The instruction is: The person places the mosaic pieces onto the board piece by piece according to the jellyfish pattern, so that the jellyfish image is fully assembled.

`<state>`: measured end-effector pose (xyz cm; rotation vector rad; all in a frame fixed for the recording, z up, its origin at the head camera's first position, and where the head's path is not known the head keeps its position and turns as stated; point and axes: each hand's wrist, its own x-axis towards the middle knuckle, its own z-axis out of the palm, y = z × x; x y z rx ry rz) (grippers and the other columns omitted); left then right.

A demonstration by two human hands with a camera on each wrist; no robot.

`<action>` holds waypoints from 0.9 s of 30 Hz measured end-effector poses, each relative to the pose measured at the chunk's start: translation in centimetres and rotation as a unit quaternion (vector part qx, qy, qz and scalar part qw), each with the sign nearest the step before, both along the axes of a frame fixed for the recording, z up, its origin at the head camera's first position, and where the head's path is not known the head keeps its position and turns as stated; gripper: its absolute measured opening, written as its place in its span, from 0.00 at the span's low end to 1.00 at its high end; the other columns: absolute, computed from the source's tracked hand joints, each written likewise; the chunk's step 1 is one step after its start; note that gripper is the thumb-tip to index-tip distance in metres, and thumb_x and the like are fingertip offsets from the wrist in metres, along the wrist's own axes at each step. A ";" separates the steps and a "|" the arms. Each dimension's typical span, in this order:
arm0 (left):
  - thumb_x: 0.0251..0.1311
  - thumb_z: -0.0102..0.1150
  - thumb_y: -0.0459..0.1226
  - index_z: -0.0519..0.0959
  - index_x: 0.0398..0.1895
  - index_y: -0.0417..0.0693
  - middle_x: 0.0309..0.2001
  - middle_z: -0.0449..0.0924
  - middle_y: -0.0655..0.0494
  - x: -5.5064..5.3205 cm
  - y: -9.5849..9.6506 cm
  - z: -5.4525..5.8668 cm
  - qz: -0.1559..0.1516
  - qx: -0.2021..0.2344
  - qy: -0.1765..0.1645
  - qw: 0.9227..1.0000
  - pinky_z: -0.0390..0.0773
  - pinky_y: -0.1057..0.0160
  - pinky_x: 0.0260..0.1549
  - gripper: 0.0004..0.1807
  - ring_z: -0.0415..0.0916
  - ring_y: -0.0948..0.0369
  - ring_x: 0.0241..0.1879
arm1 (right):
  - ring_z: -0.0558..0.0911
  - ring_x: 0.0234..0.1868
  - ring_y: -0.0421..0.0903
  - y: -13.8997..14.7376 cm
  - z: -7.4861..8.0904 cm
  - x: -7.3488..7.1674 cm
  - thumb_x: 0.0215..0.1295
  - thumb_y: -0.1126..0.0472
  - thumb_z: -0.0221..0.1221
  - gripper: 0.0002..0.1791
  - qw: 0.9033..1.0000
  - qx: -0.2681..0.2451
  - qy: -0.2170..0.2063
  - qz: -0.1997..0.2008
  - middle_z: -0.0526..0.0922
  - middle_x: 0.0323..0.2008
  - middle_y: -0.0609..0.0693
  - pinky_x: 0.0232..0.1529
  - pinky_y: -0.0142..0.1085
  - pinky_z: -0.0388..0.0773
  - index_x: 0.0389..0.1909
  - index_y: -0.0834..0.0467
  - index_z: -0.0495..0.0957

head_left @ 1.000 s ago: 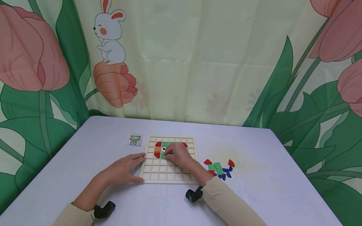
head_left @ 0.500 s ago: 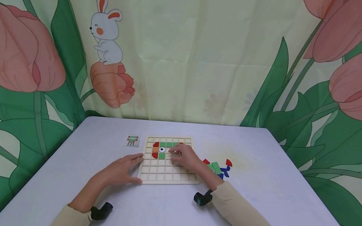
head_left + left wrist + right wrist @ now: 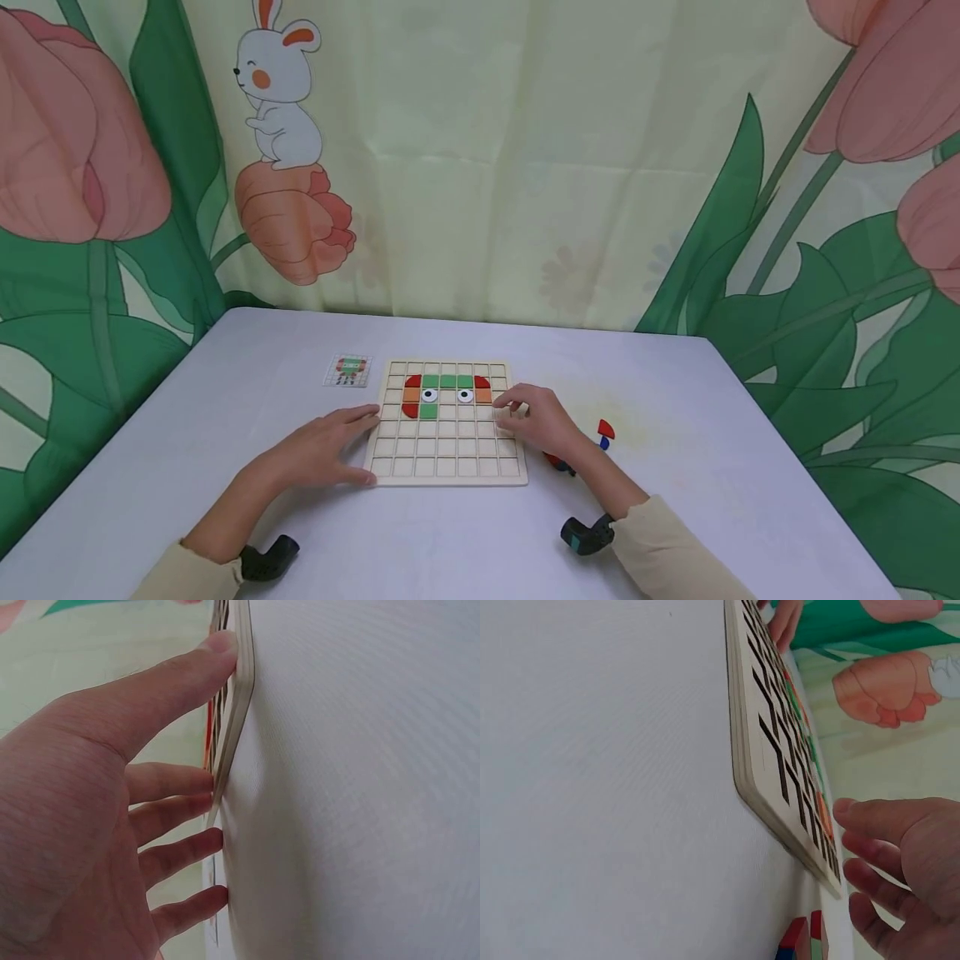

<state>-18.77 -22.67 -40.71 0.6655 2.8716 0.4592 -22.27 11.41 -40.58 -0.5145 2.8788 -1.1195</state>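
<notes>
A wooden grid board [image 3: 442,468] lies on the table, with colored tiles set in its upper cells. Among them are a row of green tiles [image 3: 447,381], red rounded corner tiles, orange squares and two eye tiles [image 3: 465,396]. My left hand [image 3: 322,450] rests against the board's left edge, thumb near the front corner and fingers spread, as the left wrist view also shows. Over the board's right edge hovers my right hand [image 3: 542,422], its fingers loosely bent and nothing between them. In the right wrist view its thumb and fingers stand apart beside the board's edge [image 3: 780,825].
A small picture card [image 3: 348,371] with a tile figure lies beyond the board's left side. Loose pieces lie right of the board, partly hidden by my right forearm; a red quarter piece [image 3: 606,429] shows there. Behind the table hangs a printed curtain [image 3: 480,167].
My right hand has moved from the tiles rightward to the board's right edge, uncovering the second eye tile and the right orange tile. My left hand stays at the board's left edge.
</notes>
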 end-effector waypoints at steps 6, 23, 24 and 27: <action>0.42 0.71 0.61 0.69 0.68 0.46 0.72 0.62 0.50 0.0 -0.1 0.0 -0.007 0.001 0.006 1.000 0.67 0.39 0.62 0.50 0.61 0.45 0.70 | 0.77 0.40 0.42 2.2 -0.3 0.4 0.56 0.61 0.68 0.11 1.000 0.013 0.015 -0.019 0.84 0.40 0.44 0.35 0.29 0.77 0.41 0.51 0.85; 0.43 0.70 0.61 0.68 0.68 0.47 0.72 0.61 0.50 0.2 -0.1 0.0 -0.003 0.003 0.000 1.000 0.66 0.37 0.62 0.50 0.60 0.44 0.70 | 0.76 0.41 0.43 9.3 -0.3 2.1 0.60 0.64 0.65 0.09 0.995 0.068 0.003 -0.078 0.84 0.41 0.45 0.37 0.28 0.77 0.39 0.49 0.86; 0.42 0.70 0.62 0.68 0.68 0.47 0.72 0.61 0.50 0.2 -0.1 0.0 -0.003 0.004 0.000 1.000 0.66 0.37 0.62 0.50 0.60 0.44 0.70 | 0.77 0.41 0.43 9.7 -0.3 2.2 0.60 0.65 0.65 0.09 0.995 0.070 0.000 -0.078 0.84 0.41 0.46 0.37 0.28 0.78 0.38 0.50 0.86; 0.42 0.70 0.62 0.68 0.68 0.47 0.72 0.61 0.50 0.2 -0.1 0.1 -0.005 0.004 0.003 1.000 0.66 0.38 0.62 0.51 0.61 0.44 0.70 | 0.79 0.43 0.44 10.4 -0.3 2.4 0.59 0.67 0.65 0.10 0.995 0.073 -0.007 -0.074 0.85 0.43 0.47 0.40 0.29 0.81 0.38 0.50 0.87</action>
